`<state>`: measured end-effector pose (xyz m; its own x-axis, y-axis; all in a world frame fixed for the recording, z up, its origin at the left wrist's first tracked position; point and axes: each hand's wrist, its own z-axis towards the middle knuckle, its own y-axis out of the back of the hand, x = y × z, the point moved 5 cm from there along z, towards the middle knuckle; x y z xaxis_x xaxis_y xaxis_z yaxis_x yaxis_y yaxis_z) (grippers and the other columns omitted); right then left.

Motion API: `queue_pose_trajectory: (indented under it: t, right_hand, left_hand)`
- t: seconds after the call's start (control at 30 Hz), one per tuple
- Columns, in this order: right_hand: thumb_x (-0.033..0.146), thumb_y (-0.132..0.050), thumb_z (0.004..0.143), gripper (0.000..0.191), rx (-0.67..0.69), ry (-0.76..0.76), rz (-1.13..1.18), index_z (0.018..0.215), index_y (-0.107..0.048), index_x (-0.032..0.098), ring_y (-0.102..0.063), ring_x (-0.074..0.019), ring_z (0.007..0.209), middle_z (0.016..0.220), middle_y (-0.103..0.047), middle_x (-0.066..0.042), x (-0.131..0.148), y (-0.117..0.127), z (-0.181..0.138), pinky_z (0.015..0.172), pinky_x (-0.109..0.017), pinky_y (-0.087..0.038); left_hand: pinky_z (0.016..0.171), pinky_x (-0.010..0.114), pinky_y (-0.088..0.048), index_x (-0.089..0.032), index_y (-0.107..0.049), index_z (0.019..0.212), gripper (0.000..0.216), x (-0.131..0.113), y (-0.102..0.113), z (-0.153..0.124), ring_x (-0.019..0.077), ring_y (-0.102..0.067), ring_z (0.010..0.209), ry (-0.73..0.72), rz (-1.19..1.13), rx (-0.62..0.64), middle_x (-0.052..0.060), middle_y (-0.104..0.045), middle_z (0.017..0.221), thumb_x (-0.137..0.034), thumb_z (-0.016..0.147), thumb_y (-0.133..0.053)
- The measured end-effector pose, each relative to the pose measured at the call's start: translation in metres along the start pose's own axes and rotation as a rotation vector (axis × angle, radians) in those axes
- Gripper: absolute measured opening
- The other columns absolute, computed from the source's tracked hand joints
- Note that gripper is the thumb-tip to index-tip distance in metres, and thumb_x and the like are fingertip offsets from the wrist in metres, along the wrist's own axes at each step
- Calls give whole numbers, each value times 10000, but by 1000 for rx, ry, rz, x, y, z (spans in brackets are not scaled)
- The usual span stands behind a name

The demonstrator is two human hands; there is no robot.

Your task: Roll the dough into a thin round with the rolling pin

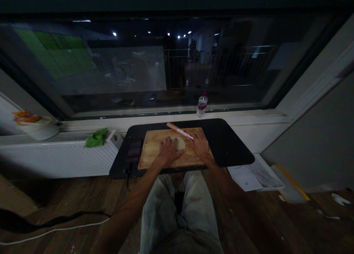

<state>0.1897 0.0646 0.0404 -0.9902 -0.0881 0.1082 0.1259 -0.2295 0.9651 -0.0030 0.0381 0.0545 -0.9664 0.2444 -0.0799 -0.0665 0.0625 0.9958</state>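
Nearest the camera are the person's light trousers [177, 213], legs running down under the edge of a small black table [229, 143]. On that table lies a wooden cutting board [155, 154], and both hands are at work on it. The left hand [168, 150] lies palm down with fingers spread over the left half of a pale round of dough [180, 143], touching it and partly covering it; the fingers press flat on it rather than closing round it. The dough sits near the middle of the board, between the two hands, with its right edge showing free. The right hand [200, 146] lies just to the right of the dough, its fingers reaching the near end of a rolling pin [179, 131]; whether they are closed round the pin cannot be told. The pin lies slantwise along the board's far edge, just behind the dough. Farther back, a plastic water bottle [202, 105] stands on the window sill, and to the left a green cloth [96, 138] lies on a white radiator [55, 154].
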Motion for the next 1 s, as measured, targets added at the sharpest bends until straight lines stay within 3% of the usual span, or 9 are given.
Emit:
queue_pose_trajectory:
  t: [0.23, 0.43, 0.6, 1.0]
  right_hand:
    - [409, -472, 1203, 438, -39, 3, 28, 1526, -715, 240, -651, -315, 1351, 1410, -758, -166, -1, -2, -1, 1117, -412, -543]
    - [423, -469, 1209, 455, -23, 2, 19, 1468, -724, 150, -656, -297, 1349, 1406, -746, -202, -2, -10, 2, 1155, -388, -508]
    - [422, -487, 1205, 428, -14, -10, 27, 1480, -712, 183, -684, -288, 1278, 1400, -743, -183, -5, -15, 4, 1100, -379, -528]
    - [392, -490, 1196, 396, -58, 46, 0, 1448, -734, 207, -654, -310, 1325, 1387, -743, -173, -9, -21, 4, 1123, -397, -517]
  left_hand:
    - [1222, 613, -417, -296, -571, 1628, 802, 16, 5, 1, 454, -488, 1531, -61, -78, 63, 194, -559, 1652, -791, 998, -616]
    - [1221, 585, -420, -276, -667, 1528, 718, 12, 5, -3, 430, -532, 1491, -29, -112, -27, 183, -631, 1589, -768, 1007, -639]
    - [1194, 534, -446, -254, -694, 1455, 690, 14, 2, -1, 401, -576, 1442, -13, -155, -52, 166, -693, 1519, -751, 977, -706]
    - [1231, 551, -418, -226, -598, 1503, 779, 13, -2, 7, 410, -516, 1506, -40, -180, -50, 181, -586, 1646, -737, 937, -756]
